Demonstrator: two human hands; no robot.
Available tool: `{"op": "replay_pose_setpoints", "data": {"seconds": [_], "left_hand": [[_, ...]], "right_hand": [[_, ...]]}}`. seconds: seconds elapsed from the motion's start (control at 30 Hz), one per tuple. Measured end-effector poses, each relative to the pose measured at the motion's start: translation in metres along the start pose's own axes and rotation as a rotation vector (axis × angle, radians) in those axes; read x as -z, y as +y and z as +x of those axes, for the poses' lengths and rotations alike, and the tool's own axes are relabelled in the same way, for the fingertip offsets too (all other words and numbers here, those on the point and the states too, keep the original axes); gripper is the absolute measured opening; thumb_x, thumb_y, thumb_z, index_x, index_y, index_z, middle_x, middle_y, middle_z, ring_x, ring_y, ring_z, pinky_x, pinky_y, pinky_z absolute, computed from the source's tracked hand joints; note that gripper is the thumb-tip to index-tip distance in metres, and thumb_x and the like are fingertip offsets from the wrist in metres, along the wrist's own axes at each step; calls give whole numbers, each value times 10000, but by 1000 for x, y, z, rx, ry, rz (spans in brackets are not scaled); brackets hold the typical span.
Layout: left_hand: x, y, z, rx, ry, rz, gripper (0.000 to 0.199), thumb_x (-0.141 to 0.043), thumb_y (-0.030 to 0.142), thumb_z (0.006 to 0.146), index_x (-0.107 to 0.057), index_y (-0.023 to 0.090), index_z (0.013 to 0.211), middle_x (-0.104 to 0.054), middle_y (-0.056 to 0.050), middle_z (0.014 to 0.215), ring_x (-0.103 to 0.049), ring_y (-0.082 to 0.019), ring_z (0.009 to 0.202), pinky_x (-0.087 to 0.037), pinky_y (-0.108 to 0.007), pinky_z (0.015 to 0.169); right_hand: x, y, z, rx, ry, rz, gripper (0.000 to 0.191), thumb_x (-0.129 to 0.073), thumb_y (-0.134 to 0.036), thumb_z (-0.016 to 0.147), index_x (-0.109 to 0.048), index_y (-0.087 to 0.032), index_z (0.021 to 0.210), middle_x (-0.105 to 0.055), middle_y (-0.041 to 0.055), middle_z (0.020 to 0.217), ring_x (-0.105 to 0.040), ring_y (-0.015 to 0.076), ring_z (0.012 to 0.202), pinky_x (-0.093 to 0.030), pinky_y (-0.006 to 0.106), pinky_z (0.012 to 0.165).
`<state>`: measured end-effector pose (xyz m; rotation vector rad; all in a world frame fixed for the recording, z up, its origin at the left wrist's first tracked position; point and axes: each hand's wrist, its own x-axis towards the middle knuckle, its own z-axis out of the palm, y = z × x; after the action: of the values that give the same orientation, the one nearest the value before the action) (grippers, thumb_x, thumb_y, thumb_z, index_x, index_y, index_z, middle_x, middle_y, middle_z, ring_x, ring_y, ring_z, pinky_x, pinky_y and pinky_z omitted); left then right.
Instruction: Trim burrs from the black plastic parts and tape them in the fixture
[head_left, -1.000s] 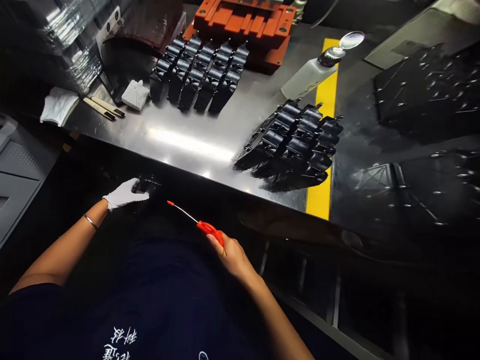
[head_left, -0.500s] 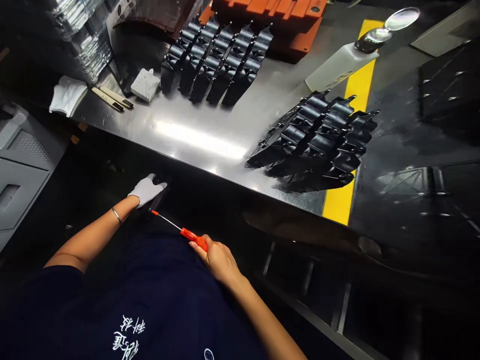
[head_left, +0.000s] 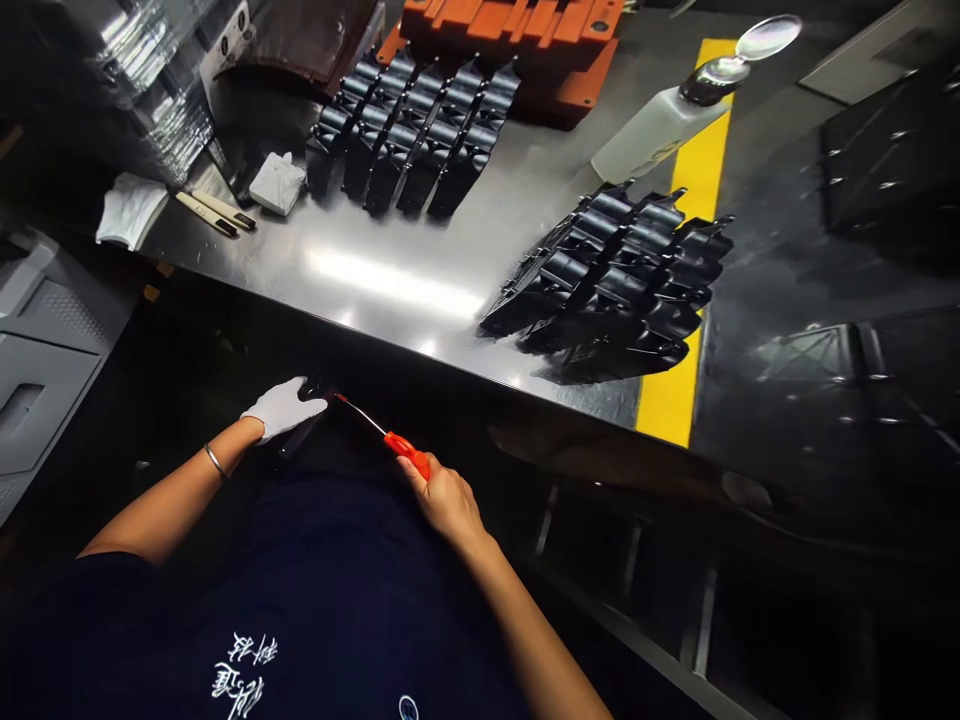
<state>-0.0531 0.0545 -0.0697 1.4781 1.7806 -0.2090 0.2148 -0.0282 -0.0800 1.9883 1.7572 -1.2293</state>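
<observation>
My left hand (head_left: 281, 408) wears a white glove and is closed round a black part (head_left: 300, 432), dark against the dark background, so its outline is hard to make out. My bare right hand (head_left: 448, 500) grips a red-handled tool (head_left: 405, 452) with a thin metal shaft and a small red tip. That tip is beside the gloved fingers, close to the upper end of the black part. Whether it touches the part I cannot tell. Both hands are in front of the metal table's edge, above my dark blue shirt.
On the metal table (head_left: 405, 320) stand two groups of black ribbed parts (head_left: 420, 135) (head_left: 615, 280). A white bottle (head_left: 660, 130), orange trays (head_left: 517, 30), white cloths (head_left: 277, 183) and light-handled tools (head_left: 214, 212) are there too. A grey bin (head_left: 45, 350) stands at left.
The tool's tip has moved up and right, from the lower end of the black part to near its upper end. My left hand has dropped slightly. The whole view has shifted a little.
</observation>
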Motion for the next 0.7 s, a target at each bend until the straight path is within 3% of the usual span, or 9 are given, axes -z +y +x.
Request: {"op": "replay_pose_setpoints", "data": {"seconds": [0.13,0.2,0.27,0.33,0.43,0.57,0.7], "left_hand": [[9,9,-19,37,-45,52,593,-526,597,772,-556,223,1232,-644,-113,1204,-616,-314,1063,-469,-386,879],[29,21,-34,-32,-150,28,592,-590,588,727,-596,224,1193,-658,-95,1177,-614,-307,1060,-466,-389,900],[57,44,-48,-187,-242,-59,580,-648,569,688,-621,237,1163,-666,-57,1166,-606,-284,1075,-462,-373,932],[86,79,-55,-333,-191,-144,571,-654,538,704,-599,241,1190,-657,-36,1184,-598,-262,1090,-460,-360,947],[114,151,-39,-491,128,-213,582,-619,475,748,-532,206,1257,-649,-53,1177,-616,-246,1042,-483,-353,902],[109,247,13,-561,241,-133,491,-616,348,754,-542,134,1189,-685,-87,1042,-650,-194,856,-507,-281,752],[96,306,38,-651,318,238,403,-463,450,872,-613,133,1071,-688,-103,1025,-639,-200,907,-484,-277,801]], "right_hand": [[-4,20,0,80,37,169,529,-294,-617,911,-609,-206,1015,-670,52,724,-663,243,732,-435,298,643],[-6,39,0,145,89,343,546,-281,-643,894,-613,-213,945,-659,37,708,-649,219,704,-448,293,641],[-8,58,0,191,184,525,579,-250,-669,882,-608,-214,873,-663,40,735,-643,200,716,-464,287,657],[-7,69,-2,202,271,611,596,-245,-695,867,-601,-216,856,-663,44,758,-637,196,730,-469,287,667],[-6,66,-10,198,265,548,562,-302,-712,845,-590,-232,903,-623,9,681,-614,191,653,-444,283,617],[-10,49,-23,268,203,456,497,-324,-681,863,-573,-253,904,-587,-23,629,-598,175,603,-405,249,585],[-18,51,-36,290,266,478,505,-313,-673,873,-578,-243,880,-603,-18,649,-599,170,610,-388,227,564]]}}
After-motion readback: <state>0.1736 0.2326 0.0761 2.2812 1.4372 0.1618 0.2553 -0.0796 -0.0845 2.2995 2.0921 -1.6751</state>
